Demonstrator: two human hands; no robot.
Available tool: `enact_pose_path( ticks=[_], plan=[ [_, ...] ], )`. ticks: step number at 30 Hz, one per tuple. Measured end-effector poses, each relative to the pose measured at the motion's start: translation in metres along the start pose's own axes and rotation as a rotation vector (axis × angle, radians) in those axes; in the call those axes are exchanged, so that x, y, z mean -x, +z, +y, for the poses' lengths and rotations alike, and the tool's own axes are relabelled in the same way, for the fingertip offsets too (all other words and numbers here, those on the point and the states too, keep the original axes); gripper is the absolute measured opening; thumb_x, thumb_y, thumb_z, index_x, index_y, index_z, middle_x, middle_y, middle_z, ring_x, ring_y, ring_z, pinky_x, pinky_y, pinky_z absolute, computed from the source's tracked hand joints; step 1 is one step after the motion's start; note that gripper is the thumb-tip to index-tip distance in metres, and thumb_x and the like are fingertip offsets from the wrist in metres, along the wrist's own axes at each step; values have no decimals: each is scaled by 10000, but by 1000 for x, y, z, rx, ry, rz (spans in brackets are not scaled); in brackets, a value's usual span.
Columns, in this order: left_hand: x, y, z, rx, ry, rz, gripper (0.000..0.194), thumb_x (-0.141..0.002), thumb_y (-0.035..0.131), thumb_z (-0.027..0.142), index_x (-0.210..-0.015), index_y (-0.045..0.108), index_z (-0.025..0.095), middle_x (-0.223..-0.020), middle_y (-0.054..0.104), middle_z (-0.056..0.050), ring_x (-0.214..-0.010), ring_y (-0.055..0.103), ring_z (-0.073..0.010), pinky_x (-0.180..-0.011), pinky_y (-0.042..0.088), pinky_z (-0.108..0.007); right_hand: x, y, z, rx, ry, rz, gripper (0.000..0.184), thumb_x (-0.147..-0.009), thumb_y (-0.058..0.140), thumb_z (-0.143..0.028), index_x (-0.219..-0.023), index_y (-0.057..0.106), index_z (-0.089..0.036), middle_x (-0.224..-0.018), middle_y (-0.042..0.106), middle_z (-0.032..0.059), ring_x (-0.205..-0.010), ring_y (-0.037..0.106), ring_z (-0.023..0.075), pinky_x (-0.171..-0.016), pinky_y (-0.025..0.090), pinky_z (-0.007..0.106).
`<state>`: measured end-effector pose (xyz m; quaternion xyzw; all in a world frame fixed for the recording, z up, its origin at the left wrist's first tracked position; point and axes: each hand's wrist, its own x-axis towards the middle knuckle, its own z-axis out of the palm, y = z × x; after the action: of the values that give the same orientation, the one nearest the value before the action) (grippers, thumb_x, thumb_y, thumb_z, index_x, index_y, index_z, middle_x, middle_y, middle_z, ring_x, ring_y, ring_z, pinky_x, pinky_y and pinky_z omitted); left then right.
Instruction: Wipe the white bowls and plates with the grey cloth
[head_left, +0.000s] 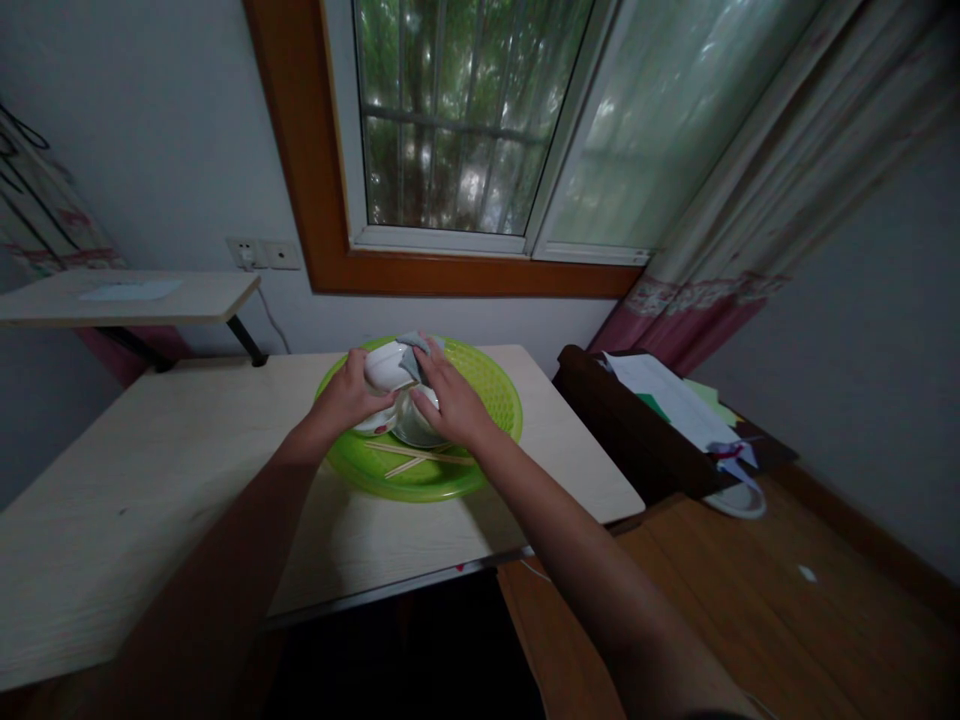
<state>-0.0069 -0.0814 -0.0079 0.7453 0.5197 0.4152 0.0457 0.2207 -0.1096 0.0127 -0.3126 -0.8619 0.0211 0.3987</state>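
My left hand [349, 395] is closed on a white bowl [388, 367], tilted on its side above the green plastic basket [499, 395]. My right hand [450, 395] presses a grey cloth [412, 345] against the bowl's right side, the fingers wrapped over it. Below the hands, another white bowl [420, 425] sits in the basket, partly hidden by my right hand. A white dish with a red mark [373, 424] lies left of it. Several wooden chopsticks [420, 455] lie crossed at the basket's near side.
The basket stands on a pale wooden table [225, 440] against the wall. A raised shelf [127, 295] with a sheet on it is at the left. Right of the table, papers [660, 395] lie on a dark brown piece of furniture [630, 430]. A window and curtain are behind.
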Motion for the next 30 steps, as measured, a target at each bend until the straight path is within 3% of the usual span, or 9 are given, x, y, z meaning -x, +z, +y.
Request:
enact_pose_path(
  ticks=[8, 13, 15, 18, 21, 25, 30],
  plan=[
    [0, -2, 4, 10, 7, -10, 615, -666, 788, 458, -1116, 459, 197, -1019, 669, -103, -919, 687, -274, -767, 557, -379, -3, 1, -8, 56, -79, -42, 593, -1035, 452, -345, -1600, 297, -254, -1707, 205, 60, -1594, 131, 236, -1290, 222, 545],
    [-3, -2, 4, 10, -30, 27, 623, -642, 802, 432, -1113, 464, 203, -1052, 673, -119, -944, 691, -294, -765, 558, -385, -2, 12, 13, -66, 132, 32, 621, -1055, 408, -434, -1625, 239, -257, -1680, 288, 67, -1564, 257, 218, -1285, 266, 483],
    [-4, -2, 3, 11, -38, 23, 623, -652, 793, 424, -1130, 461, 201, -1062, 674, -122, -953, 694, -295, -761, 556, -379, -1, 17, 23, -126, 241, 42, 623, -1056, 373, -498, -1614, 286, -233, -1641, 372, 90, -1533, 335, 227, -1275, 284, 475],
    [-5, -2, 3, 4, -32, 15, 616, -673, 777, 431, -1142, 459, 188, -1065, 672, -135, -964, 693, -305, -770, 553, -388, 0, 21, 31, -188, 293, 44, 646, -1048, 357, -555, -1602, 322, -225, -1620, 411, 97, -1522, 359, 231, -1270, 287, 472],
    [-7, -2, 1, -1, -21, 27, 610, -669, 781, 431, -1126, 460, 186, -1062, 666, -135, -969, 689, -307, -773, 554, -391, -3, 19, 26, -159, 230, 31, 651, -1054, 357, -526, -1621, 266, -217, -1653, 346, 99, -1544, 310, 230, -1278, 266, 478],
    [-8, -1, 0, 13, 1, 18, 575, -661, 785, 415, -1084, 465, 193, -1041, 656, -122, -955, 683, -297, -782, 551, -393, -6, 11, 8, -15, 27, -10, 607, -1055, 408, -395, -1620, 253, -235, -1705, 204, 72, -1583, 188, 219, -1289, 235, 492],
    [-9, 0, -2, 23, 11, -44, 556, -632, 793, 363, -1037, 445, 208, -953, 651, -81, -876, 674, -266, -737, 541, -368, -9, 9, -8, 141, -146, -94, 538, -1044, 445, -323, -1570, 367, -243, -1691, 254, 65, -1592, 132, 219, -1301, 146, 537]
  ],
)
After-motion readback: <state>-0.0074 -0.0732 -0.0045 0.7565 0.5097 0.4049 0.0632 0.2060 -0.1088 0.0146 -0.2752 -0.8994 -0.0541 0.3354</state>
